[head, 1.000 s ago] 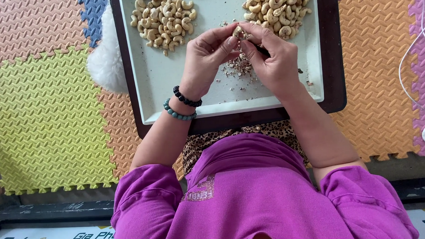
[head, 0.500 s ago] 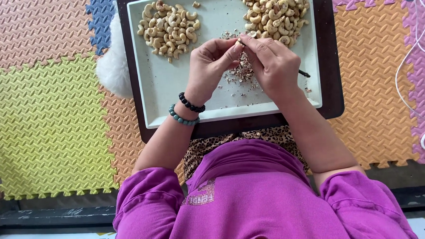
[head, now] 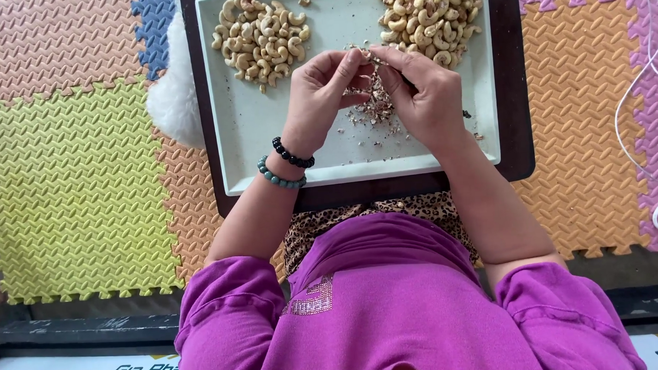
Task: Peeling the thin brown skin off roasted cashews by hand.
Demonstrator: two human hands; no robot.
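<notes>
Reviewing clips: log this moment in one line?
left hand: pinching cashew | right hand: same cashew | below: peel scraps | white tray

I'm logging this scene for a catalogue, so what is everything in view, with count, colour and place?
tray: one, pale, on a dark board
board: one, dark brown, on the mats
cashew piles: two, beige, tray's far corners
husk scraps: one small heap, brownish, under the hands
foam mats: several, yellow, orange, pink, blue, purple
cable: white, right edge
bracelets: two, black and teal, left wrist
left hand, right hand: fingertips together, pinching something small
</notes>
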